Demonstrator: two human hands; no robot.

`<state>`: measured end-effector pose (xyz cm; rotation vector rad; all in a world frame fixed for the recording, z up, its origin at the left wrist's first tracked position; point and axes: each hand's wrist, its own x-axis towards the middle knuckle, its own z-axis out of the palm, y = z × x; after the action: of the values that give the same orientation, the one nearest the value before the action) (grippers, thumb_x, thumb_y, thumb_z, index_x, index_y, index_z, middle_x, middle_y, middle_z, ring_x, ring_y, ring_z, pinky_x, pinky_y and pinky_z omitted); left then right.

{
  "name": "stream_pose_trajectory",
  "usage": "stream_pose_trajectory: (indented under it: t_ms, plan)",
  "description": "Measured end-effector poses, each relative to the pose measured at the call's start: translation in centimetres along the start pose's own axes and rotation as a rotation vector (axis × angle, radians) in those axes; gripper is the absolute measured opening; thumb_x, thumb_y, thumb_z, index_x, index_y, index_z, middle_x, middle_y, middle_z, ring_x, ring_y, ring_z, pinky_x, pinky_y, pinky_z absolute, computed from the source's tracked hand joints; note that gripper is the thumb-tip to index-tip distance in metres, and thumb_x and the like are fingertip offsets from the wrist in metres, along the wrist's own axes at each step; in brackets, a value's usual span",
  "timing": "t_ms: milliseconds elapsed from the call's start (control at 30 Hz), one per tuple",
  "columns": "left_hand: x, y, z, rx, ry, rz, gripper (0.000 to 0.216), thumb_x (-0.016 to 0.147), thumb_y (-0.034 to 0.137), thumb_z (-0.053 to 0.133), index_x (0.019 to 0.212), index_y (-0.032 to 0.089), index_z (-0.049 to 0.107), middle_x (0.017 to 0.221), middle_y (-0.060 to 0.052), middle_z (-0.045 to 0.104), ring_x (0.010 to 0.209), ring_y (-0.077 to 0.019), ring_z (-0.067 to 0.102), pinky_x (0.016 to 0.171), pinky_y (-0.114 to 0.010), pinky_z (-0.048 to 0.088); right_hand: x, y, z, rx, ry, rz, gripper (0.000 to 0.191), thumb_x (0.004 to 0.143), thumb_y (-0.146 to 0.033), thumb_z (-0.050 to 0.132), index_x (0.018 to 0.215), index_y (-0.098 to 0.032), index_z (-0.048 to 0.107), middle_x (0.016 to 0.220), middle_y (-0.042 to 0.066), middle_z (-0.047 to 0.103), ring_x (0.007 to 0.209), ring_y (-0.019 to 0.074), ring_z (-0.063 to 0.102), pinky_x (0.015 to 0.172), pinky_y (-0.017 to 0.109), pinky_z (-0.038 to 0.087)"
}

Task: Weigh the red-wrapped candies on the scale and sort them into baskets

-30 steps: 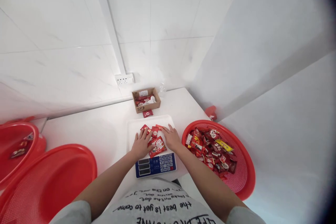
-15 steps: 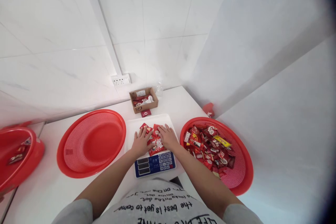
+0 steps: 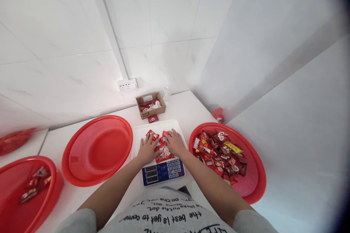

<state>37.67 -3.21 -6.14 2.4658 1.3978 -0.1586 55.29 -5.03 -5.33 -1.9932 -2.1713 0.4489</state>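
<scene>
Several red snack packets lie on the white pan of a digital scale, whose blue keypad panel faces me. My left hand rests with spread fingers at the left side of these packets, fingertips touching them. On the other side my right hand lies flat, its fingers stretched over a packet near the pan's right edge. Parts of the packets are hidden under my fingers. To the right, a red mesh basket holds a heap of red and dark-red packets with a yellow one among them.
An empty red mesh basket stands left of the scale. Farther left is another red basket with a few packets. Behind the scale sit a small cardboard box with packets and one loose packet. A red bag lies far left.
The far-left basket has shifted down and toward me, so the red bag behind it shows more fully. My hands stay over the packets on the scale. The view has shifted slightly.
</scene>
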Motion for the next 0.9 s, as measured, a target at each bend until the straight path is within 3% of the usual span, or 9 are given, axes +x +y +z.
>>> stream_pose_trajectory:
  t_ms: [133, 233, 467, 733, 900]
  plan:
    - [0.0, 0.1, 0.2, 0.015, 0.02, 0.005, 0.068, 0.081, 0.058, 0.043, 0.14, 0.028, 0.025, 0.15, -0.011, 0.011, 0.136, -0.0312, 0.01, 0.105, -0.055, 0.013, -0.3, -0.1, -0.1, -0.014, 0.042, 0.067, 0.028, 0.086, -0.032, 0.042, 0.106, -0.019, 0.058, 0.114, 0.011, 0.056, 0.111, 0.0229, 0.043, 0.093, 0.035, 0.034]
    - [0.0, 0.4, 0.5, 0.016, 0.029, 0.032, 0.07, 0.08, 0.061, 0.04, 0.14, 0.029, 0.023, 0.151, -0.008, 0.012, 0.137, -0.0318, 0.008, 0.105, -0.056, 0.011, -0.3, 0.2, 0.2, 0.031, 0.044, 0.045, 0.025, 0.086, -0.029, 0.043, 0.101, -0.019, 0.06, 0.117, 0.011, 0.054, 0.111, 0.0212, 0.043, 0.094, 0.033, 0.033]
    - [0.4, 0.4, 1.2, 0.011, 0.04, 0.096, 0.066, 0.081, 0.059, 0.036, 0.14, 0.03, 0.024, 0.15, -0.003, 0.017, 0.137, -0.032, 0.007, 0.105, -0.058, 0.007, -0.2, 1.3, 0.6, 0.072, 0.003, 0.02, 0.038, 0.088, -0.017, 0.03, 0.116, -0.021, 0.056, 0.133, 0.005, 0.048, 0.126, 0.0212, 0.033, 0.101, 0.037, 0.028]
    - [1.6, 0.5, 1.6, 0.0, 0.118, 0.015, 0.065, 0.083, 0.056, 0.033, 0.14, 0.024, 0.028, 0.149, -0.004, 0.019, 0.136, -0.0322, 0.011, 0.105, -0.057, 0.012, -0.7, 1.3, -0.2, -0.044, 0.03, 0.171, 0.039, 0.085, -0.021, 0.035, 0.12, -0.024, 0.053, 0.126, 0.01, 0.052, 0.113, 0.0239, 0.047, 0.088, 0.036, 0.04]
    - [1.1, 1.4, 1.7, 0.016, 0.182, 0.028, 0.066, 0.082, 0.054, 0.039, 0.14, 0.026, 0.026, 0.149, -0.006, 0.018, 0.136, -0.0301, 0.013, 0.107, -0.053, 0.01, -2.1, 1.6, -0.2, 0.05, 0.1, 0.159, 0.046, 0.082, -0.018, 0.039, 0.128, -0.021, 0.046, 0.128, 0.009, 0.05, 0.115, 0.0204, 0.047, 0.096, 0.033, 0.037]
